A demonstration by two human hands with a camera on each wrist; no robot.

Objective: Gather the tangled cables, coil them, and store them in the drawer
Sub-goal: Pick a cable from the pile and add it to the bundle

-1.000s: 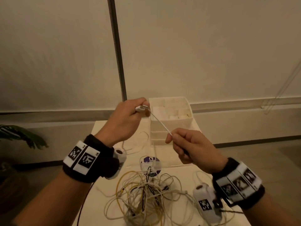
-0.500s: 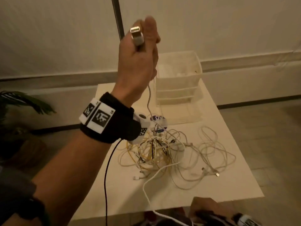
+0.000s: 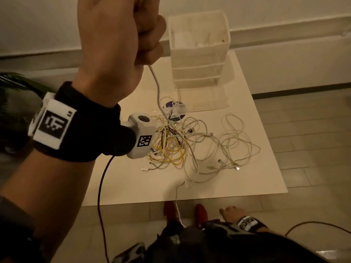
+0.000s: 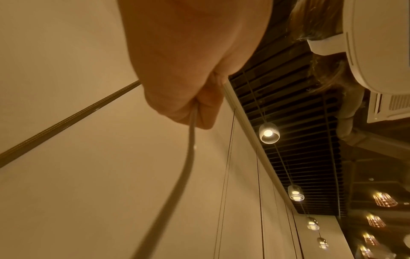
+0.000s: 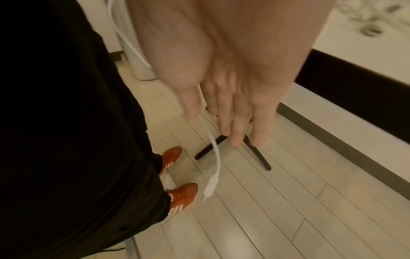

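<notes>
My left hand (image 3: pixel 146 29) is raised high above the table and grips a white cable (image 3: pixel 156 86) in its fist; the left wrist view shows the cable (image 4: pixel 188 149) leaving the curled fingers (image 4: pixel 188 105). The cable drops into the tangle of white and yellow cables (image 3: pixel 176 145), then runs off the table's front edge. My right hand (image 3: pixel 228 212) hangs low below that edge. There the cable passes between thumb and forefinger of the right hand (image 5: pixel 221 113), its fingers straight, and its plug (image 5: pixel 209 188) dangles. A white drawer unit (image 3: pixel 199 59) stands at the back, with its bottom drawer (image 3: pixel 205 99) pulled out.
The cream table (image 3: pixel 133 186) holds a looser bundle of white cable (image 3: pixel 235 141) at the right and a purple round item (image 3: pixel 173 107) behind the tangle. A plant (image 3: pixel 11 78) is at far left. Black table feet (image 5: pixel 259 157) lie on the floor near my shoes (image 5: pixel 177 194).
My left hand has risen high with the cable end. My right hand has slid down the cable and dropped below the table edge. More of the cable is drawn out of the tangle.
</notes>
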